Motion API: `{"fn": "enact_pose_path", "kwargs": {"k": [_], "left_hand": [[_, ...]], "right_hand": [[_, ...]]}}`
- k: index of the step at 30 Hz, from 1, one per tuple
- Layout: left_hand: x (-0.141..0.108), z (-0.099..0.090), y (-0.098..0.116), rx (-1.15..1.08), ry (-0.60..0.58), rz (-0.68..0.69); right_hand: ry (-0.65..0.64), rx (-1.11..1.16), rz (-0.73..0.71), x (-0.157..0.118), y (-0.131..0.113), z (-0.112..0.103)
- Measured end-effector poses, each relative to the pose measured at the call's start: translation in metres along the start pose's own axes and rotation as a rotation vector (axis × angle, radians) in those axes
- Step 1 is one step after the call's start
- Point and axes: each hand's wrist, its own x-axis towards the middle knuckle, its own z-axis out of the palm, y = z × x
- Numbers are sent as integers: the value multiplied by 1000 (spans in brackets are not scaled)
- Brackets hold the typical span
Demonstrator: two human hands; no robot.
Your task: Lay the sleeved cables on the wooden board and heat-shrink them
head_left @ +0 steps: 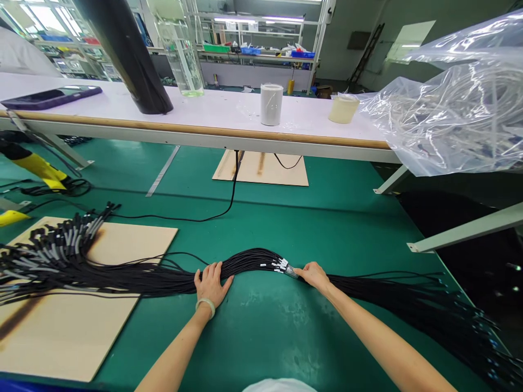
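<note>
A thick bundle of black cables (253, 259) runs across the green table from left to right, arching a little between my hands. My left hand (212, 283), with a pale bangle at the wrist, lies over the bundle with its fingers curled round it. Near the middle, white labels (280, 265) sit on the cables beside a short clear wrapping (291, 271). My right hand (314, 275) is closed on the bundle at that wrapping, thumb and fingers pinched. Grey-sleeved cable ends (69, 239) fan out at the left; the right-hand ends spread toward the table edge.
Wooden boards (73, 337) lie under the left cable ends and below the shelf (229, 128). On the shelf stand a dark cylinder (131, 60), a white roll (271, 104), a tape roll (344, 109) and a plastic bag (457, 114). A yellow-black tool (38, 169) is at left.
</note>
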Motion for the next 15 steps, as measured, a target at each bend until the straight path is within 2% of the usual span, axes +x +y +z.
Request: {"fn": "enact_pose_path", "kwargs": {"k": [9,15], "left_hand": [[0,-4,3,28,-13,-9],[0,-3,1,2,-17,-12]], "right_hand": [[50,21,77,3,-1,8],[40,91,1,7,4,10]]}}
